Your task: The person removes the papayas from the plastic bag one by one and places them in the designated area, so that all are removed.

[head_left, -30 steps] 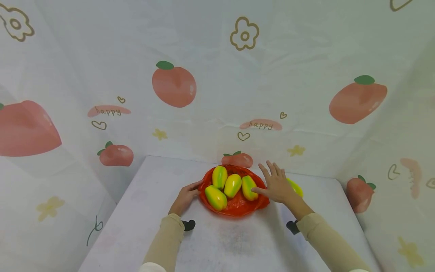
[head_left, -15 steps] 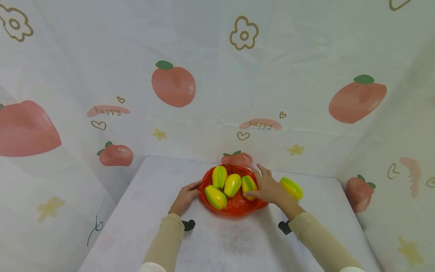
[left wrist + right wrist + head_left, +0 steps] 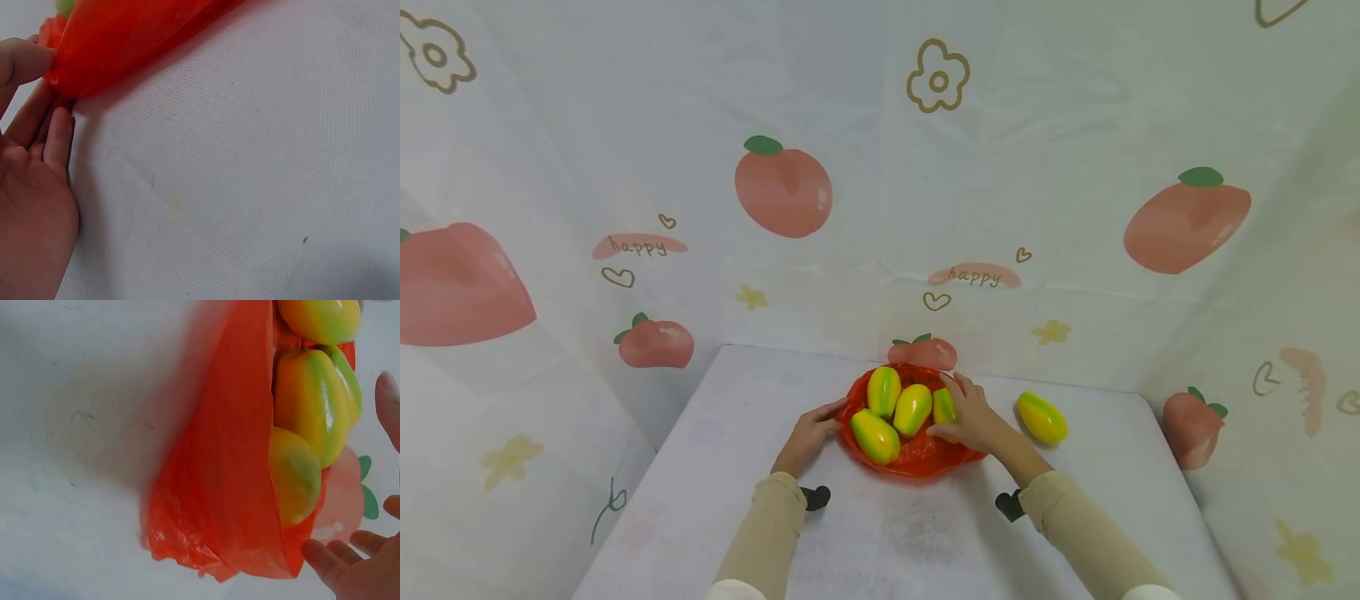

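An opened red translucent plastic bag (image 3: pixel 917 465), holding four glossy yellow-green oval fruits (image 3: pixel 913 410), is set between the hands near the back edge of the white table (image 3: pixel 880 550). Its left rim is pinched by the left hand (image 3: pixel 807 437). At its right rim the right hand (image 3: pixel 973 421) is held loosely spread, nothing gripped. A fifth yellow-green oval fruit (image 3: pixel 1042 418) is left lying right of that hand, toward the back right corner.

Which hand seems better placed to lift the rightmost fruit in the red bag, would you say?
Probably the right hand: it is close beside that fruit, while the left hand holds the opposite side of the red bag.
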A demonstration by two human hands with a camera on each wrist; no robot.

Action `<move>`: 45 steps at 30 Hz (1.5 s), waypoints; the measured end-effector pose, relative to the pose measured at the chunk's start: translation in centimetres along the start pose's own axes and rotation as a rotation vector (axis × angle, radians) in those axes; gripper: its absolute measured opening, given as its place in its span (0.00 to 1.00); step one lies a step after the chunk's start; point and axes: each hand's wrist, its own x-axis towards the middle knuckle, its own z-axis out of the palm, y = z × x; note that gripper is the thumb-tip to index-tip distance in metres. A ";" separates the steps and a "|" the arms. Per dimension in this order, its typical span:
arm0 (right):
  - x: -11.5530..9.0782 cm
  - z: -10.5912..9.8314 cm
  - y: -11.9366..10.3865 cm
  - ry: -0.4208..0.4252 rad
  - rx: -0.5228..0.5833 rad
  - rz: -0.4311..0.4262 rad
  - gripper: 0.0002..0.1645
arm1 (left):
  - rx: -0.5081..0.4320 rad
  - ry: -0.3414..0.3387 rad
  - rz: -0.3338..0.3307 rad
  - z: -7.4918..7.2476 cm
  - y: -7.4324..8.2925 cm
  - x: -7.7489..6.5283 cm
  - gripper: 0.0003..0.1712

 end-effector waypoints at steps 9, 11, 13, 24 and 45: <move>0.3 0.5 -0.5 -0.017 0.039 0.027 0.61 | 0.009 0.011 -0.004 0.0 0.2 -0.1 0.28; 0.4 0.7 -0.4 -0.021 0.039 0.029 0.60 | 0.005 0.014 -0.008 0.0 0.2 -0.1 0.29; 0.5 0.9 -0.4 -0.021 0.028 0.023 0.59 | 0.003 0.014 -0.010 0.0 0.3 -0.1 0.29; 0.6 1.2 -0.2 -0.083 -0.047 0.027 0.55 | 0.005 0.020 0.001 0.0 0.1 0.1 0.29; 0.6 1.6 -0.4 -0.149 -0.053 0.055 0.53 | 0.006 0.002 0.011 0.1 0.1 -0.1 0.30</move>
